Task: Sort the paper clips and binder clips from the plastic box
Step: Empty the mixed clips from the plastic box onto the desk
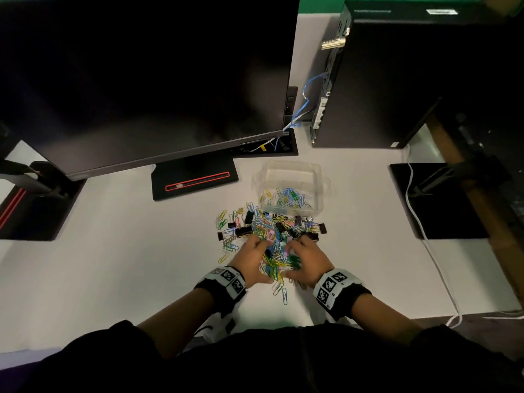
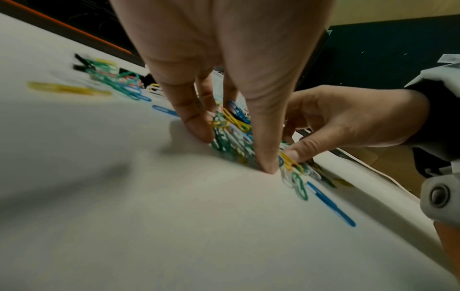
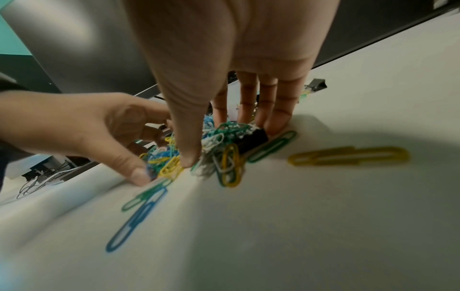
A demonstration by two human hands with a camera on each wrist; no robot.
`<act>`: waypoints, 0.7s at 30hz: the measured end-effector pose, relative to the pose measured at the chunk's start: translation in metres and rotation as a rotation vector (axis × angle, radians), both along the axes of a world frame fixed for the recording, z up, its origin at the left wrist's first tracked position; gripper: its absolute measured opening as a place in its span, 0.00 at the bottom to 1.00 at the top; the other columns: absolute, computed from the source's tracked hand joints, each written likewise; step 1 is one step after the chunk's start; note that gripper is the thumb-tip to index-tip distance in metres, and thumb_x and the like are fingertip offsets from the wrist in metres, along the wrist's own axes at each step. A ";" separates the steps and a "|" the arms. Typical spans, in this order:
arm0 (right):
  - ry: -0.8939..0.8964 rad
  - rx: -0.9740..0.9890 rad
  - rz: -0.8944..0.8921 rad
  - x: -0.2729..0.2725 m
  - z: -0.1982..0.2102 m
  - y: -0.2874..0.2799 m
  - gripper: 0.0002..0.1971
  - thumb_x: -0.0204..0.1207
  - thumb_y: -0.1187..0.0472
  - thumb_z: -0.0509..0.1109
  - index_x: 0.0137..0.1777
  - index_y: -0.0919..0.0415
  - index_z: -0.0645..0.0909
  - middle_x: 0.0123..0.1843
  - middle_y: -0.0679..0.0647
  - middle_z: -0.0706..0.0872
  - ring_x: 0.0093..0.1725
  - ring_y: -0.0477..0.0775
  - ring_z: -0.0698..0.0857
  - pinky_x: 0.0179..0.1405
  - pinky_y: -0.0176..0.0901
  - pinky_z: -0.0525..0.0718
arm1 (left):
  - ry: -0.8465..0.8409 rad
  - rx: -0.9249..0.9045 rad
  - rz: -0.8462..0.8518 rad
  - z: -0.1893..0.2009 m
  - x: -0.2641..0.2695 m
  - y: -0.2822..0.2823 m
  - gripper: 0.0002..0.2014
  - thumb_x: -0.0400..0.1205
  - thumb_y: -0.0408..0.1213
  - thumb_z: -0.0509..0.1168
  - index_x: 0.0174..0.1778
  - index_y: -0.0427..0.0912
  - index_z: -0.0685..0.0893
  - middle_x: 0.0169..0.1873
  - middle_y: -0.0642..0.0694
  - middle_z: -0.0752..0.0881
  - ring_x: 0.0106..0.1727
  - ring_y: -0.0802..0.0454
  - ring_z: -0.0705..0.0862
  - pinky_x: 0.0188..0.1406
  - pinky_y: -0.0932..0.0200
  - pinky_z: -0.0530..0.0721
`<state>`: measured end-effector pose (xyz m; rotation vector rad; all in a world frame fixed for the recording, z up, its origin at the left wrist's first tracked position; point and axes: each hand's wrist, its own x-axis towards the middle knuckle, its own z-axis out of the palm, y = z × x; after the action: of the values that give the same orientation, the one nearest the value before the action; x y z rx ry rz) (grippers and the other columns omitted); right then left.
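A clear plastic box [image 1: 292,171] stands on the white desk [image 1: 127,265] with some coloured paper clips in it. In front of it lies a heap of paper clips [image 1: 263,225] mixed with black binder clips [image 1: 243,231]. My left hand [image 1: 259,251] [image 2: 234,151] and right hand [image 1: 295,249] [image 3: 231,143] face each other at the heap's near end. Each closes thumb and fingers round a clump of paper clips, fingertips on the desk. The right hand's clump holds a black binder clip [image 3: 251,139]. Loose paper clips [image 3: 348,155] lie around the hands.
A dark monitor [image 1: 141,80] on its black base [image 1: 195,180] stands behind the heap. A black computer tower [image 1: 411,80] is at the back right. Other black bases [image 1: 439,199] [image 1: 37,208] flank the desk. A white cable [image 1: 433,251] trails to the right edge.
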<state>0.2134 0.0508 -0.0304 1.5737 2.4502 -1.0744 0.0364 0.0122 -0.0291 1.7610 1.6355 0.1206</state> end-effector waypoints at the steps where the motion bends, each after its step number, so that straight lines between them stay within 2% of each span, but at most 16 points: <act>1: 0.007 0.005 -0.007 -0.002 0.000 0.000 0.23 0.63 0.56 0.78 0.58 0.58 0.77 0.58 0.58 0.74 0.57 0.57 0.76 0.49 0.39 0.71 | -0.003 0.016 0.004 -0.001 0.004 0.002 0.44 0.66 0.43 0.79 0.76 0.42 0.65 0.68 0.40 0.66 0.69 0.46 0.71 0.72 0.60 0.70; 4: 0.012 0.000 -0.010 -0.005 0.001 0.003 0.17 0.66 0.60 0.75 0.54 0.58 0.79 0.54 0.59 0.78 0.53 0.60 0.80 0.45 0.42 0.73 | -0.006 0.059 0.007 -0.003 0.010 0.006 0.32 0.69 0.41 0.77 0.68 0.40 0.73 0.65 0.40 0.70 0.65 0.46 0.74 0.67 0.61 0.72; 7: 0.025 -0.001 -0.023 -0.003 0.004 0.007 0.13 0.67 0.62 0.74 0.53 0.59 0.83 0.56 0.59 0.84 0.56 0.61 0.82 0.51 0.42 0.76 | -0.024 0.093 0.012 -0.004 0.009 0.009 0.20 0.74 0.36 0.72 0.62 0.38 0.78 0.61 0.39 0.74 0.61 0.43 0.78 0.63 0.58 0.75; 12: 0.067 -0.053 -0.119 0.011 0.012 0.020 0.14 0.70 0.63 0.75 0.57 0.57 0.85 0.61 0.53 0.86 0.61 0.52 0.83 0.57 0.30 0.70 | -0.067 0.079 0.070 -0.004 0.000 0.013 0.17 0.78 0.30 0.66 0.63 0.38 0.80 0.62 0.39 0.81 0.62 0.42 0.81 0.60 0.56 0.77; 14: 0.080 -0.060 -0.138 0.017 0.015 0.026 0.14 0.70 0.62 0.74 0.56 0.56 0.86 0.58 0.53 0.88 0.57 0.51 0.84 0.55 0.30 0.72 | -0.114 0.056 0.122 -0.001 -0.004 0.015 0.16 0.80 0.31 0.64 0.65 0.38 0.80 0.63 0.39 0.83 0.63 0.43 0.82 0.62 0.56 0.78; 16: 0.092 -0.086 -0.177 0.021 0.018 0.031 0.11 0.71 0.62 0.74 0.54 0.55 0.86 0.48 0.56 0.90 0.45 0.51 0.85 0.50 0.34 0.78 | -0.153 0.009 0.172 0.000 -0.008 0.018 0.16 0.82 0.34 0.63 0.65 0.35 0.80 0.62 0.37 0.84 0.58 0.42 0.84 0.60 0.55 0.80; 18: 0.122 -0.111 -0.222 0.024 0.021 0.038 0.09 0.71 0.63 0.73 0.51 0.54 0.87 0.38 0.58 0.89 0.34 0.50 0.84 0.44 0.38 0.84 | -0.198 -0.018 0.207 0.000 -0.012 0.019 0.13 0.82 0.33 0.63 0.60 0.31 0.82 0.54 0.34 0.87 0.42 0.45 0.84 0.50 0.54 0.84; 19: 0.136 -0.123 -0.244 0.025 0.024 0.042 0.09 0.71 0.64 0.73 0.51 0.56 0.87 0.36 0.58 0.89 0.30 0.49 0.84 0.40 0.37 0.86 | -0.228 -0.032 0.224 -0.001 -0.014 0.019 0.11 0.82 0.31 0.62 0.57 0.30 0.83 0.48 0.35 0.87 0.35 0.49 0.82 0.42 0.56 0.86; 21: 0.185 -0.118 -0.298 0.024 0.031 0.053 0.08 0.71 0.65 0.74 0.49 0.59 0.87 0.36 0.58 0.88 0.30 0.51 0.86 0.42 0.40 0.87 | -0.308 -0.080 0.289 -0.005 -0.017 0.020 0.10 0.83 0.29 0.61 0.54 0.30 0.84 0.41 0.40 0.86 0.33 0.54 0.81 0.30 0.69 0.85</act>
<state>0.2379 0.1038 0.0002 1.9221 2.2526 -1.4403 0.0192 0.0325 -0.0338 1.3606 1.6289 0.4325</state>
